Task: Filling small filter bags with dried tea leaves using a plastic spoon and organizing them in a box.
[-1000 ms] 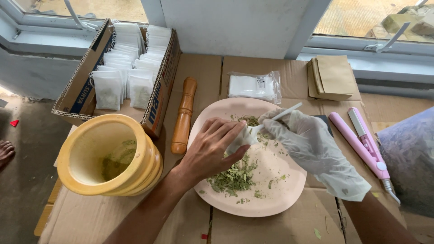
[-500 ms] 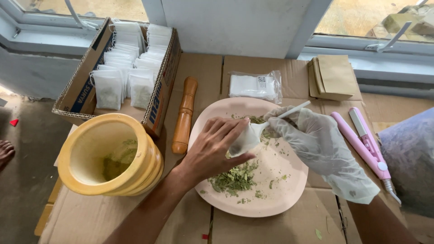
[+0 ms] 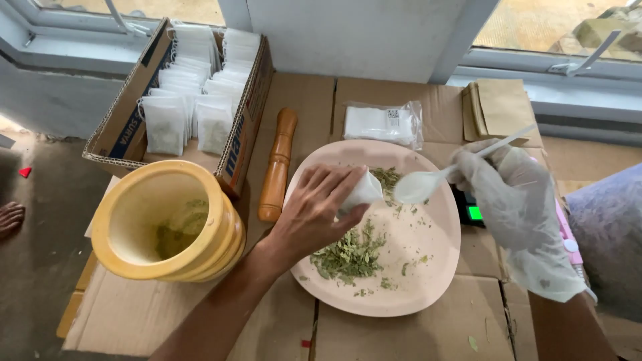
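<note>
My left hand (image 3: 314,214), bare, holds a small white sachet (image 3: 362,191) over a pale pink plate (image 3: 441,267). A heap of crushed green leaves (image 3: 349,257) lies on the plate just below that hand. My right hand (image 3: 503,194), in a thin clear glove, grips a white plastic spoon (image 3: 428,182) whose bowl sits right beside the sachet's mouth. The spoon's bowl looks nearly empty.
A yellow mortar (image 3: 167,224) with green powder inside stands at the left, a wooden pestle (image 3: 277,164) beside it. A cardboard box (image 3: 127,127) of filled white sachets sits behind. A clear bag of empty sachets (image 3: 384,124), brown envelopes (image 3: 501,107) and a pink tool (image 3: 568,234) lie to the right.
The right hand lifted the spoon up from the leaf heap and drew back to the right. The left hand raised the sachet slightly off the plate.
</note>
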